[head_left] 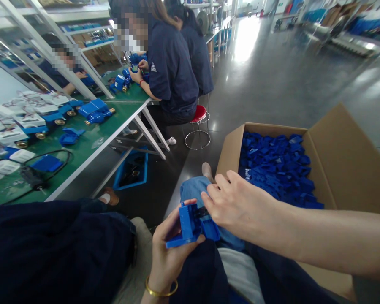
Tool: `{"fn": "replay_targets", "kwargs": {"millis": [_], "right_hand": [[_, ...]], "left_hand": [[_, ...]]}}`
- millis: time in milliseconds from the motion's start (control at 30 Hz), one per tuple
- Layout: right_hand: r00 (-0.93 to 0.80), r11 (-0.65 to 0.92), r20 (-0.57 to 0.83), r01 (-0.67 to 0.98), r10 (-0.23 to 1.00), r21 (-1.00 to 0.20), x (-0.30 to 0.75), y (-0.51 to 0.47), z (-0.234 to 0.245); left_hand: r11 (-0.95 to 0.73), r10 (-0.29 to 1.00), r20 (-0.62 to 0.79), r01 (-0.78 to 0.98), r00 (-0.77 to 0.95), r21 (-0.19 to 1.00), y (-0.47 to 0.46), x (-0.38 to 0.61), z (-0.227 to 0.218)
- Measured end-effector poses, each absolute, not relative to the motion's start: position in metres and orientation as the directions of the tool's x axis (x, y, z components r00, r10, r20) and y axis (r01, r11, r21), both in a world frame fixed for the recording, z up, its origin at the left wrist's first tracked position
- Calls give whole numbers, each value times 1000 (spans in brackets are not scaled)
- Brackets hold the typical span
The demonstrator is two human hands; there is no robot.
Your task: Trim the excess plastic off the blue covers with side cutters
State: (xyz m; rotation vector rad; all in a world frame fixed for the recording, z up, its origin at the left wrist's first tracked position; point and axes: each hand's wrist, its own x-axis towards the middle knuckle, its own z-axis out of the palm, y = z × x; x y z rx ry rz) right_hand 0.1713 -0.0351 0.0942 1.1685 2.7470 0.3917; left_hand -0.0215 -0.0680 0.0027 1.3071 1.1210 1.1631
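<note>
A seated worker's hands over the lap, seen from within the room, between the desk (pixel 84 159) and an open cardboard box (pixel 228 153). The left hand (pixel 164 257) is closed around a blue plastic part (pixel 186 226), thumb along its lower side and fingers behind. The right hand (pixel 231 196) comes in over the near side of the box; its fingers are bent and its grip looks narrow at a dark piece (pixel 201 212) between the two halves of the part. Whether it pinches that piece or only touches it cannot be told.

Stage reached: the part appears to stand open, its halves spread apart and not closed together. Whether the dark piece is already seated is hidden by the fingers. Loose blue pieces (pixel 275 164) lie heaped inside the box, reaching toward its far edge, so handling seems far from used up.

On the desk, a blue unit with brass ends (pixel 96 112) lies near the long front edge and looks further assembled; white-topped units (pixel 31 122) crowd the back, left of it. A separate blue piece (pixel 70 136) lies nearer the front edge. Past the desk's near corner, a co-worker (pixel 174 71) handles another unit.
</note>
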Motion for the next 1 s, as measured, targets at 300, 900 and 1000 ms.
{"fn": "replay_targets", "kwargs": {"millis": [300, 900, 1000], "right_hand": [[-668, 662, -53, 718, 742, 214, 175, -35, 94], [-195, 60, -91, 650, 976, -757, 172, -49, 58], [-218, -61, -153, 381, 964, -923, 158, -51, 52]], "left_hand": [[-9, 996, 7, 13, 85, 1000, -66, -19, 3], [-164, 969, 108, -252, -222, 954, -63, -23, -15], [-163, 970, 109, -252, -217, 954, -66, -18, -20]]}}
